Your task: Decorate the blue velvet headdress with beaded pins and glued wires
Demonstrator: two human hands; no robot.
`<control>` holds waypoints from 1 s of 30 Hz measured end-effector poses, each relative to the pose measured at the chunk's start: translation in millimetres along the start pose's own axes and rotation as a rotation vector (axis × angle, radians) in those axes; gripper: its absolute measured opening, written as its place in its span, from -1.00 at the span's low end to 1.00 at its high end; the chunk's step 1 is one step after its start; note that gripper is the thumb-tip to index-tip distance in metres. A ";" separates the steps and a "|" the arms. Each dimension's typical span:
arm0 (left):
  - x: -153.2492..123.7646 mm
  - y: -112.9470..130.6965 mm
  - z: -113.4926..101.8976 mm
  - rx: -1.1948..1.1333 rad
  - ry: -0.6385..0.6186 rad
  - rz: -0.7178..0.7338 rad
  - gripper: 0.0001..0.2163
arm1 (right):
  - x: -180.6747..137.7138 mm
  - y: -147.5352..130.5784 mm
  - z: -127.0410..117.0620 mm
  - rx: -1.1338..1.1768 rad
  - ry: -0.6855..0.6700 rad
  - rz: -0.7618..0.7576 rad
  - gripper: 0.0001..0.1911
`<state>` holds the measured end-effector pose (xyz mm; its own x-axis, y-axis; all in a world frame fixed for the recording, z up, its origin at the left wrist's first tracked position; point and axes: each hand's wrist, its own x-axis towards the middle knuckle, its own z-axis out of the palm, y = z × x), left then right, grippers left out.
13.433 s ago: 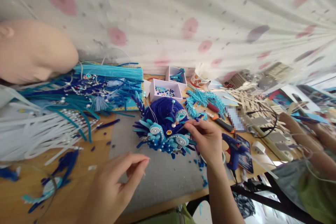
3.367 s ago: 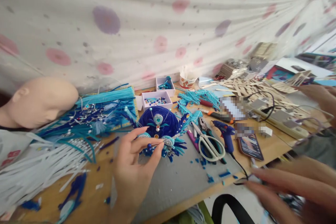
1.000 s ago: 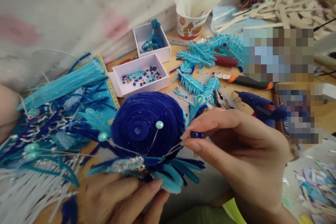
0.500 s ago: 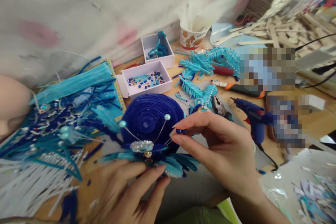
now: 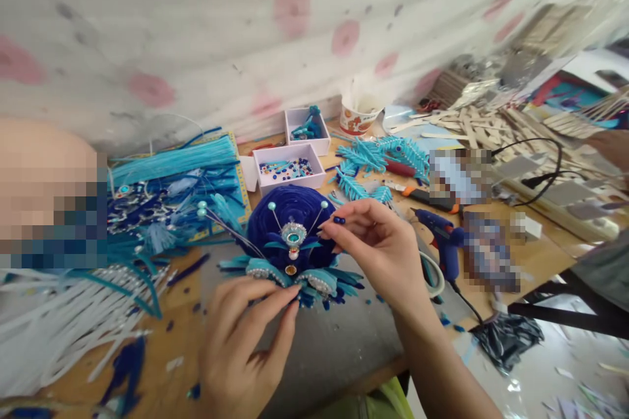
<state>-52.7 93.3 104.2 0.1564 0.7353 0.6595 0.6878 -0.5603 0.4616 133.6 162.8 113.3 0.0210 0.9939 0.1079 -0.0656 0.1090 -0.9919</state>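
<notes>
The blue ornament [image 5: 293, 236] rests on a grey mat [image 5: 339, 334], which probably shields the tabletop. At the ornament's right side, the right hand [image 5: 378, 249] has a tight pinch on what look like two dark blue beads [image 5: 339, 220], likely gripped by the fingertips because they are so small. At its front edge, the left hand [image 5: 246, 340] has bent fingers with a narrow gap to the thumb; they seem to touch the edge, perhaps to steady it, though I cannot tell whether they pinch anything. Four pale pearls [image 5: 324, 205] on wires show: two above the ornament's dome, two out to its left. Just behind the ornament sit one bead box [image 5: 295, 181] and, farther back, a second box [image 5: 314, 146], presumably walled to stop small parts rolling off. One cup [image 5: 360, 121] stands beyond it, behind-right; one glue gun [image 5: 445, 236] lies right of it.
</notes>
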 end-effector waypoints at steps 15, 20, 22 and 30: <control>-15.3 -14.2 -6.3 0.004 0.046 -0.040 -0.79 | 9.4 -15.0 -13.8 -0.432 -0.090 -0.201 -0.91; -17.8 -16.5 -6.0 -0.012 0.032 -0.060 -0.82 | 15.3 -16.6 -16.5 -0.484 -0.135 -0.190 -0.92; -19.3 -17.4 -5.6 -0.013 0.029 -0.061 -0.83 | 15.7 -15.7 -16.1 -0.508 -0.124 -0.199 -0.92; -25.9 -20.3 -6.7 -0.027 0.038 -0.065 -0.83 | 13.1 -15.9 -13.2 -0.408 -0.158 -0.117 -0.83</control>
<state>-75.5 83.1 81.7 0.0853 0.7556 0.6494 0.6761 -0.5227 0.5194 148.1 174.0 129.6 -0.1495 0.9687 0.1982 0.3277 0.2377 -0.9144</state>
